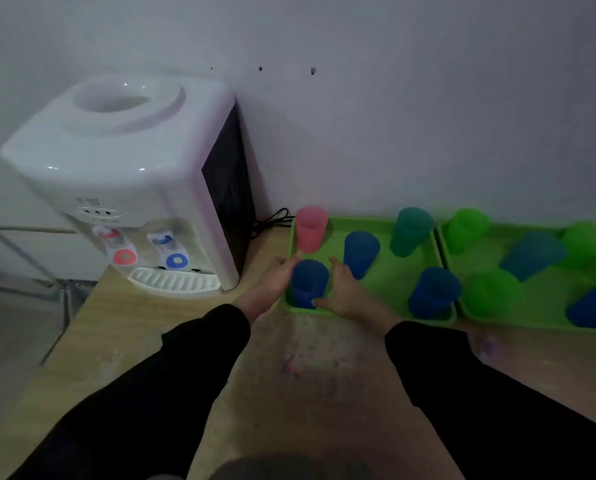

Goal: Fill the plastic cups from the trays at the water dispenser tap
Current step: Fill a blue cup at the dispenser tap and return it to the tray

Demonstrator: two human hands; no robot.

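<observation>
Plastic cups: ten translucent tumblers stand in two trays to the right of the white tabletop water dispenser (123,161), five per tray.
Near tray: lime-green plastic tray (390,282) just beside the dispenser; it carries a pink plastic cup (311,229), a teal one and three blue.
Far tray: second lime-green plastic tray (546,292), further right of the dispenser, touching the first.
Cup in hand: dark blue plastic cup (309,284), in the tray corner nearest the dispenser's front.
Left grip: left hand (279,271), fingers curled against the cup's dispenser-facing side.
Right grip: right hand (345,289), curled round the opposite side, thumb low at the front.
Done: apparently nothing; no cup stands under either tap, and water levels cannot be told.
Left: by this reading, all ten fillings.
Taps: red-tabbed tap (114,237) and blue-tabbed tap (166,240) on the dispenser's front, above a white slotted drip tray (175,280).
Bottle socket: atop the dispenser, no bottle seated.
Desk: pale wood-grain desk (324,358), scuffed and stained forward-right of the dispenser.
Room: plain pale wall (393,116) behind the dispenser; black cable (272,218) at its rear; dim light.
</observation>
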